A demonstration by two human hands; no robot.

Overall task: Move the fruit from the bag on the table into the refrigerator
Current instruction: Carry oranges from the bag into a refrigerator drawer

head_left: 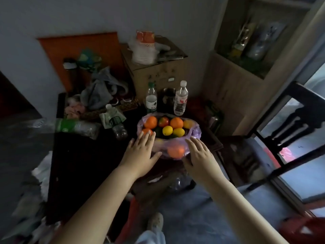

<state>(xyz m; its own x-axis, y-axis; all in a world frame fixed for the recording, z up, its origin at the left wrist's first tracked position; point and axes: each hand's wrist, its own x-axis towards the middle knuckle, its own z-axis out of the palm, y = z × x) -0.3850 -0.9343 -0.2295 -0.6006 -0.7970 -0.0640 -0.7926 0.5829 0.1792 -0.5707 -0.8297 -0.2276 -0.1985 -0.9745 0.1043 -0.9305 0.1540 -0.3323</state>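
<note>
A thin purple plastic bag (pixel 195 133) stands open on the dark table (pixel 79 164), near its right front corner. Inside lie oranges (pixel 150 122), two lemons (pixel 167 130), a red apple (pixel 163 121) and something green underneath. One more orange (pixel 176 151) shows through the bag's front wall. My left hand (pixel 141 154) reaches to the bag's left side, fingers spread, fingertips at its rim. My right hand (pixel 198 156) is at the bag's right front, fingers spread, holding nothing. No refrigerator is in sight.
Two upright plastic bottles (pixel 181 98) and a dark metal cup (pixel 168 95) stand just behind the bag. Lying bottles (pixel 116 124), cloths and clutter fill the table's left and back. A cardboard box (pixel 158 73) stands behind, a wooden shelf (pixel 246 67) and dark chair (pixel 290 131) to the right.
</note>
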